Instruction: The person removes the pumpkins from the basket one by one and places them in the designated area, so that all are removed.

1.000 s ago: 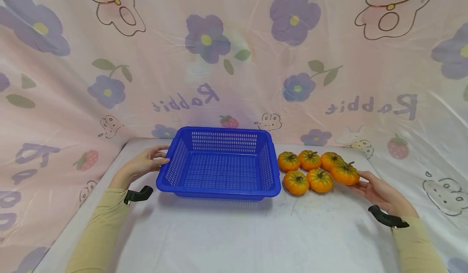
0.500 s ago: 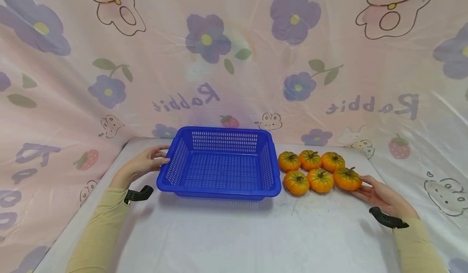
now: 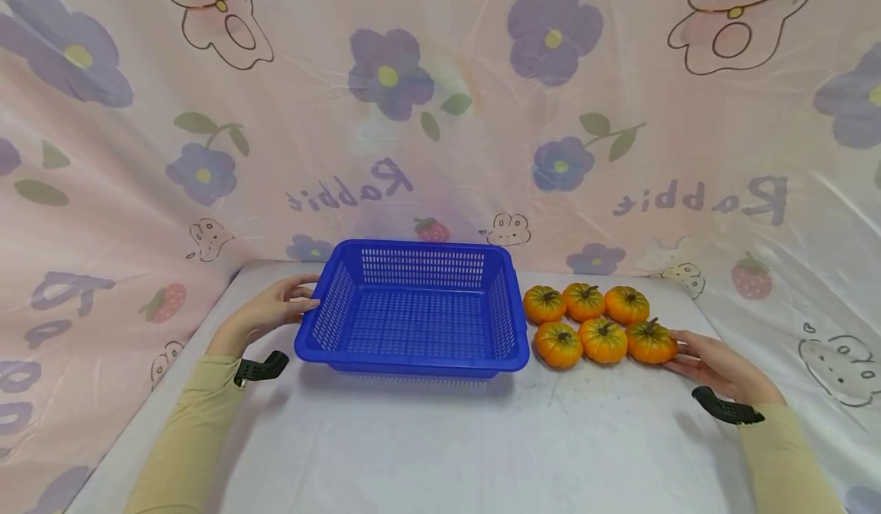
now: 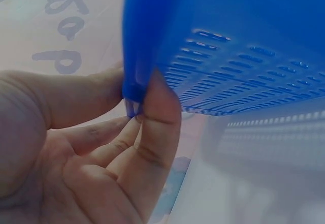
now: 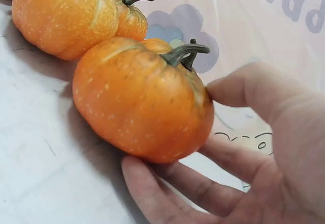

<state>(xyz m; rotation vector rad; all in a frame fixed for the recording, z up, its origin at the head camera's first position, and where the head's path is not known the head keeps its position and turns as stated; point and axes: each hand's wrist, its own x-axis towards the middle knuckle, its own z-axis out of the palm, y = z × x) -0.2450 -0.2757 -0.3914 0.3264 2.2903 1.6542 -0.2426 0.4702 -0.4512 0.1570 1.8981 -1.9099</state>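
A blue plastic basket with slotted walls stands mid-table, nothing inside it. My left hand pinches its left rim; in the left wrist view the thumb lies on one side of the rim and the fingers curl under it. Several small orange pumpkins sit in two rows right of the basket. My right hand holds the front-right pumpkin. In the right wrist view the thumb touches this pumpkin near its stem, and the fingers lie along its underside.
A front-row pumpkin and a back-row pumpkin stand close beside the held one. Another front pumpkin is near the basket's right wall. Behind the white table hangs a printed curtain.
My right hand has brought its pumpkin forward and down, off the back-right one, to the end of the front row. The left hand and basket have stayed put.
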